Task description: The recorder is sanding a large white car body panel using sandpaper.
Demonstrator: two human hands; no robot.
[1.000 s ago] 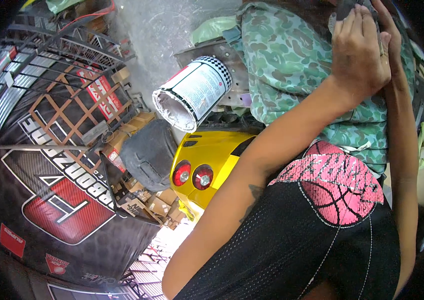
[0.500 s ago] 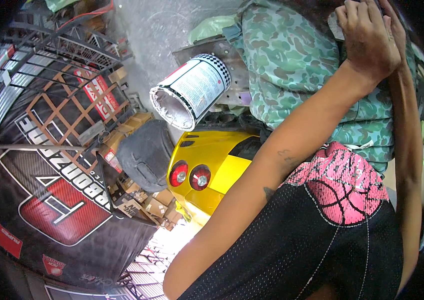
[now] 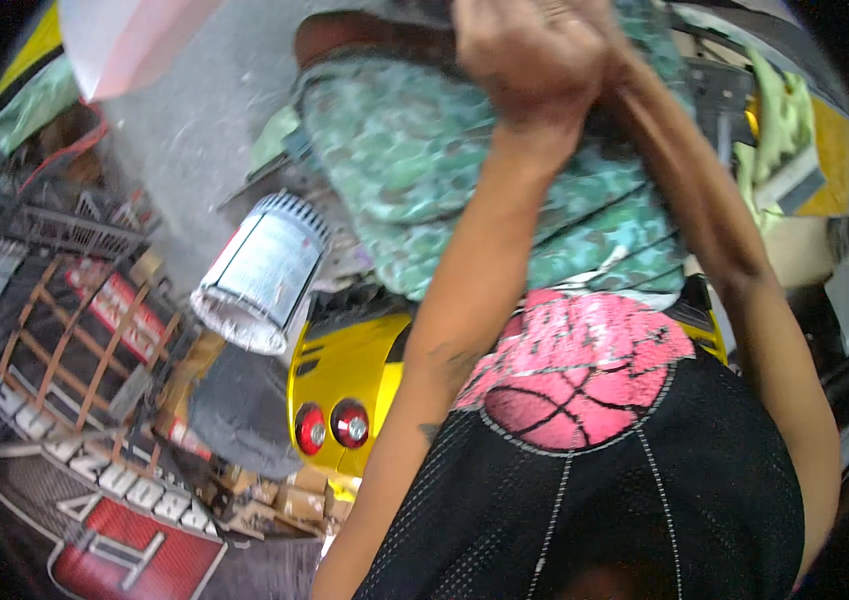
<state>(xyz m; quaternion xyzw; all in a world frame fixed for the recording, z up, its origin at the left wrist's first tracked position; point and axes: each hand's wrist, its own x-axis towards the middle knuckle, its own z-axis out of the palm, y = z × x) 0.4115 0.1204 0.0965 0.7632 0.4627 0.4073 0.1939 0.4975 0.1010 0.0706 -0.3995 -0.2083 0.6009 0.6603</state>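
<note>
My left hand [image 3: 524,60] is at the upper edge, its fingers curled in and smeared by motion. What it holds, if anything, cannot be made out. Close against it on the right lies my right hand [image 3: 592,35], mostly hidden behind the left one and cut off by the frame. Below both hands spreads the green camouflage cloth [image 3: 394,160] over my legs. The pink and black top [image 3: 584,400] I wear fills the lower middle. To the left of my legs stands a white can [image 3: 262,265] with a checkered band and a paint-crusted rim.
A yellow car rear with round red lights [image 3: 349,424] sits low at left centre. Nearby are a dark grey covered shape [image 3: 244,405], cardboard boxes [image 3: 299,500] and a wooden lattice [image 3: 79,355]. Light green cloth [image 3: 779,110] hangs at the right; grey floor [image 3: 169,130] shows upper left.
The view has shifted, so my hands and arms appear farther left and the can lower and farther left. The grey piece seen beside my left fingers is out of sight now.
</note>
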